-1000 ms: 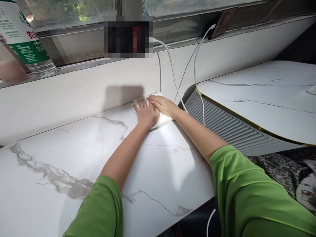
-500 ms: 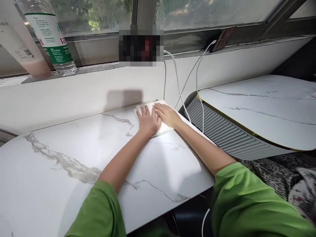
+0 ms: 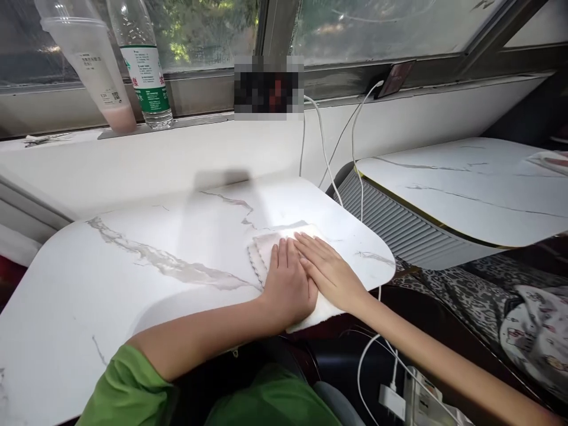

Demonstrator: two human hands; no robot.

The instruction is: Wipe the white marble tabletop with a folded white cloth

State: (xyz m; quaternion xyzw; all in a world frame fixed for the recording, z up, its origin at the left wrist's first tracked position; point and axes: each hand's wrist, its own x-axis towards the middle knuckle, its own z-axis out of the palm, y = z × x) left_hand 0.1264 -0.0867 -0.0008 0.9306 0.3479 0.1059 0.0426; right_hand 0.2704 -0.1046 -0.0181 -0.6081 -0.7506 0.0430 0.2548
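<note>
A white cloth (image 3: 270, 247) with a scalloped edge lies flat near the front right edge of a white marble-pattern table (image 3: 146, 266). My left hand (image 3: 287, 283) presses flat on the cloth, fingers stretched out. My right hand (image 3: 327, 269) lies flat beside it on the same cloth, its fingers partly over the left hand's. Part of the cloth hangs past the table's near edge.
On the window ledge at the back left stand a plastic cup with pink drink (image 3: 95, 65) and a water bottle (image 3: 144, 65). White cables (image 3: 326, 154) run down between this table and a second marble table (image 3: 465, 189) on the right. A charger plug (image 3: 393, 399) lies below.
Both hands have slid the cloth from the table's far edge back toward me to the near edge. The view has pulled back, showing more of the ledge.
</note>
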